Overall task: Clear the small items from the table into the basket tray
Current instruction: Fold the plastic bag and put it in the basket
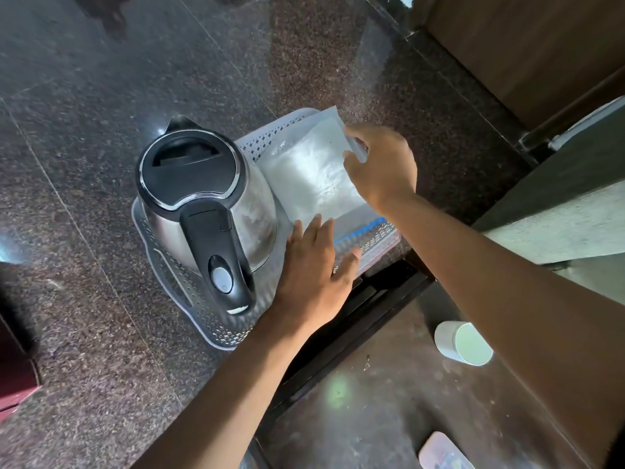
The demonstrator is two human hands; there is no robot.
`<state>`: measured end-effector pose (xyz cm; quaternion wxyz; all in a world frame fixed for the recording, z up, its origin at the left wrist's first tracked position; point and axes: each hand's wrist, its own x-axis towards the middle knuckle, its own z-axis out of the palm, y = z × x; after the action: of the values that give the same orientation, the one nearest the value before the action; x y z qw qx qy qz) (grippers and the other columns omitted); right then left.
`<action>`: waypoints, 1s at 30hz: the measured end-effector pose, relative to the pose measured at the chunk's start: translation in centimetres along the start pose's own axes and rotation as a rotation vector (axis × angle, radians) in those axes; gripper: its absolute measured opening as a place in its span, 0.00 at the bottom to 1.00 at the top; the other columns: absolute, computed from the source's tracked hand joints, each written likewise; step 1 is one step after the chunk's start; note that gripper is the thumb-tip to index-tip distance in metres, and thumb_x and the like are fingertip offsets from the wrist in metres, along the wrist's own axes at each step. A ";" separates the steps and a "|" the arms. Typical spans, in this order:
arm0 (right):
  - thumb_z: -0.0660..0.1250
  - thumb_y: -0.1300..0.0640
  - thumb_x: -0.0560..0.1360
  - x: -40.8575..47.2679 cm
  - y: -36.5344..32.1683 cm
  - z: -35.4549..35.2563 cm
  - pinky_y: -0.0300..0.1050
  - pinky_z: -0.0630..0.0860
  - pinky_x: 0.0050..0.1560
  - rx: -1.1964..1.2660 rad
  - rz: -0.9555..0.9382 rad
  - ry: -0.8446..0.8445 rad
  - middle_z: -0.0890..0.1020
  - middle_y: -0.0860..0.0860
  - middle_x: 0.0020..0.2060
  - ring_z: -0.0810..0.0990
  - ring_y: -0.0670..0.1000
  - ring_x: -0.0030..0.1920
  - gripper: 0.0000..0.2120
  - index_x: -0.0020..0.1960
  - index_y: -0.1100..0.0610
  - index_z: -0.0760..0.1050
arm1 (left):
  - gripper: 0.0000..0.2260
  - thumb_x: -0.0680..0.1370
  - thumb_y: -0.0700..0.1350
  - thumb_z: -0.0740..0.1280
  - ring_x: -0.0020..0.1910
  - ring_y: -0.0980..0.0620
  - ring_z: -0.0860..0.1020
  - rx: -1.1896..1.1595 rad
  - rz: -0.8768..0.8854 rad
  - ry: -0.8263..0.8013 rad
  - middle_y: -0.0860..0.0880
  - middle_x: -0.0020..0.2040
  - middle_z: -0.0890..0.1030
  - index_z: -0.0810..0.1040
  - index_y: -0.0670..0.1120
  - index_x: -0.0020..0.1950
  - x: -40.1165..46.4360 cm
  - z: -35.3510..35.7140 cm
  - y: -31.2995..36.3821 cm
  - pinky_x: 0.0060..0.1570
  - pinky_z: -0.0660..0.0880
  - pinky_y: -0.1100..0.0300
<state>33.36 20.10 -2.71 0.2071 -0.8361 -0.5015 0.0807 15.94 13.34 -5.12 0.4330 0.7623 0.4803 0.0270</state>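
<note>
Pale grey perforated plastic makes up the basket tray, which is sitting on the speckled stone floor at the centre of the frame. Standing in its left half is a steel electric kettle with a black lid and handle. Filling the right half is a clear zip bag of white powder, its blue seal strip lying toward the lower right edge of the tray. The right hand is pinching the bag's upper right edge, its fingers curled closed on the plastic. The left hand is lying flat with its fingers spread open, pressing on the bag's near end and gripping nothing. On the dark counter at the lower right, a white cup is lying tipped, and a pale phone-like item is resting at the bottom edge.
</note>
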 end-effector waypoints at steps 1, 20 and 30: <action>0.71 0.50 0.79 0.0 -0.1 0.2 0.55 0.83 0.55 -0.024 0.007 0.020 0.85 0.49 0.62 0.83 0.55 0.61 0.21 0.72 0.46 0.78 | 0.32 0.88 0.57 0.60 0.89 0.45 0.43 -0.005 0.002 0.004 0.47 0.90 0.52 0.56 0.46 0.88 0.0 0.0 -0.1 0.87 0.44 0.48; 0.75 0.52 0.74 -1.7 -1.3 0.7 0.53 0.83 0.48 -0.016 -0.023 -0.087 0.87 0.53 0.45 0.86 0.58 0.46 0.10 0.51 0.56 0.82 | 0.29 0.89 0.53 0.59 0.88 0.51 0.49 -0.069 0.033 -0.013 0.43 0.88 0.57 0.58 0.41 0.87 0.6 0.1 -0.6 0.83 0.37 0.58; 0.74 0.57 0.74 -3.1 -0.3 -3.6 0.47 0.85 0.43 0.147 0.058 0.009 0.89 0.48 0.42 0.87 0.51 0.40 0.07 0.51 0.54 0.86 | 0.25 0.89 0.51 0.62 0.87 0.56 0.53 -0.186 0.070 0.089 0.50 0.88 0.60 0.64 0.49 0.86 -1.5 -0.8 1.4 0.86 0.45 0.54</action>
<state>32.86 16.58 0.42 0.2677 -0.8331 -0.4689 0.1196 15.78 12.43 -3.10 0.4789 0.7332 0.4676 0.1205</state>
